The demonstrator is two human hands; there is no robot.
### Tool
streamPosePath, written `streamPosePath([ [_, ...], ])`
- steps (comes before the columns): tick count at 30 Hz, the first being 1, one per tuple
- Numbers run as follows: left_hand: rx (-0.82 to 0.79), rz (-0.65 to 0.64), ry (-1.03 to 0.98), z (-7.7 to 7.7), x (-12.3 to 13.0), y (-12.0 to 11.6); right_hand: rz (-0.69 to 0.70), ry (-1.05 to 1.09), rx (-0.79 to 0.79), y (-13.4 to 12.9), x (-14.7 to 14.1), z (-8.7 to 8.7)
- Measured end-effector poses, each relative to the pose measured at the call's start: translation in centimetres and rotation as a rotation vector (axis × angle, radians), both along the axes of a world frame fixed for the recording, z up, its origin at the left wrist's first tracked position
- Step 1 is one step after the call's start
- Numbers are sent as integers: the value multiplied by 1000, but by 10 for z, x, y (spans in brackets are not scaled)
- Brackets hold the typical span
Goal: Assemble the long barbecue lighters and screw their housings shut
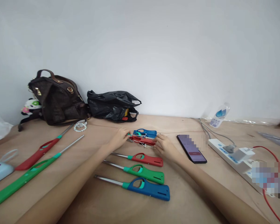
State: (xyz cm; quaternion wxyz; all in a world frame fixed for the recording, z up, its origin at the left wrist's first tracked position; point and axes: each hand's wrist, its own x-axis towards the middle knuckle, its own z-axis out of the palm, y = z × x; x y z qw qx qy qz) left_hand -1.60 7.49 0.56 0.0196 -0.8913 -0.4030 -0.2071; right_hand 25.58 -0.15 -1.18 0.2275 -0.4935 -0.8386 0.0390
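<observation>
An opened red lighter casing (143, 140) lies between my hands, with thin wires and small parts showing along it. My left hand (120, 137) is closed at its left end, by a turquoise piece. At the right end, the bent fingers of my right hand (165, 146) grip the casing. Just behind is an opened blue lighter casing (148, 133) with its inside parts exposed. Nearer to me, three whole long-necked lighters lie in a row: a red lighter (149, 160), a green lighter (147, 174) and a blue lighter (151, 189), their metal tubes pointing left.
On the left lie a longer red lighter (38, 154) and a longer green lighter (18, 185). A dark backpack (60, 102), a black plastic bag (109, 105) and a beaded bracelet (80, 127) sit behind. Rightward are a phone (191, 149), a power strip (226, 154) and a bottle (220, 115).
</observation>
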Motion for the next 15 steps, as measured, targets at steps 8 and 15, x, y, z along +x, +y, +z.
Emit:
streamPosePath([
  [8, -15, 8, 106, -9, -8, 3, -105, -35, -149, 26, -11, 2],
  [15, -34, -32, 126, -11, -12, 6, -71, -22, -127, 21, -9, 1],
])
